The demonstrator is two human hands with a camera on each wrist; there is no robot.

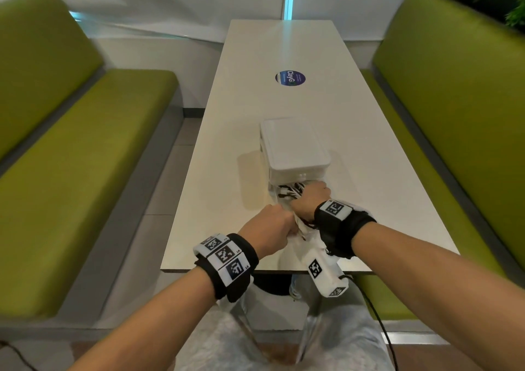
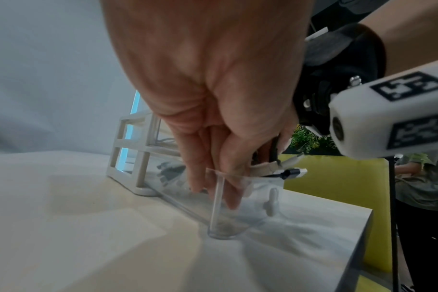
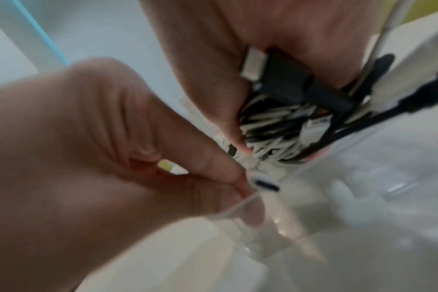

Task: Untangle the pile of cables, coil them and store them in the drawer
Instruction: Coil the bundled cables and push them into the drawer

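From the head camera, my right hand [image 1: 311, 197] is pushed into the clear drawer [image 1: 277, 197] pulled out of the small white drawer unit [image 1: 294, 146] on the white tabletop [image 1: 227, 120], fingers curled down over a bundle of black and white cables [image 1: 289, 190]. My left hand [image 1: 268, 228] sits just beside it at the drawer's near end, fingers curled at the front wall. Green benches [image 1: 85, 154] flank the tabletop, and a round dark sticker [image 1: 290, 78] lies farther along it.

From the left wrist, my left hand [image 2: 213, 98] pinches the clear front wall of the drawer [image 2: 238, 197], fingertips [image 2: 196, 181] reaching down inside, thumb outside. A black-and-silver USB plug [image 2: 291, 172] and a white connector poke over the rim beside my fingers. The drawer unit [image 2: 135, 150] stands behind.

From the right wrist, blurred, my right hand [image 3: 238, 59] is closed over the mass of black and white cables [image 3: 288, 126], pressing them into the drawer [image 3: 375, 177]. My left hand [image 3: 113, 148] grips the drawer's edge in front
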